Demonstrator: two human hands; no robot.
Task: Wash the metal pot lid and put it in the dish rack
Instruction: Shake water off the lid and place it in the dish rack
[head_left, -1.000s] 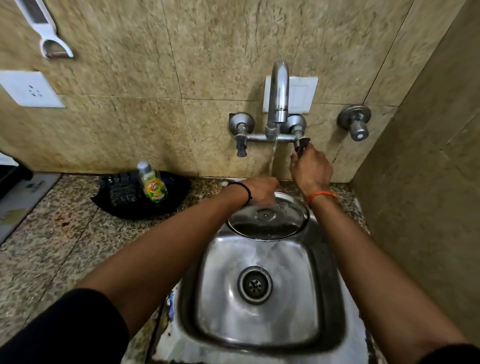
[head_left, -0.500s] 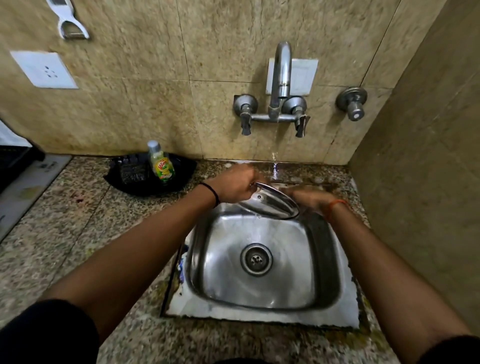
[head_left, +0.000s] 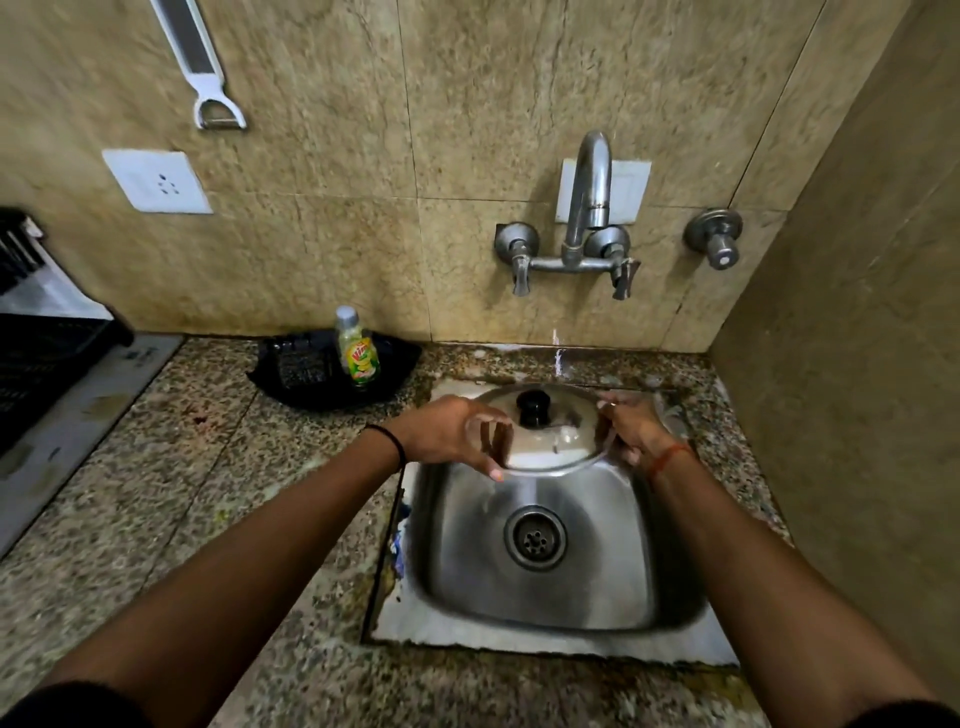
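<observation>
The metal pot lid (head_left: 545, 436) is held over the back edge of the sink (head_left: 545, 618), knob side up, its black knob (head_left: 533, 405) near the centre. The left hand (head_left: 452, 431) is clamped on the lid's left rim, fingers (head_left: 493, 470) curled under the near edge. The right hand (head_left: 631, 428) grips the right rim; the two hands are apart, one on each side of the lid. The sink drain (head_left: 535, 538) lies in front of and below the lid. The tap (head_left: 587, 208) is mounted on the wall behind the sink; a thin trace of water shows on the wall just below it. Left of the sink, on the desk (head_left: 156, 493), a black tray (head_left: 332, 374) carries a dish soap bottle (head_left: 357, 348) and a dark scrubber. A black dish rack (head_left: 36, 358) stands well to the left of the sink, at the frame edge. A white peeler (head_left: 208, 78) hangs on the wall above a white socket (head_left: 158, 182).
</observation>
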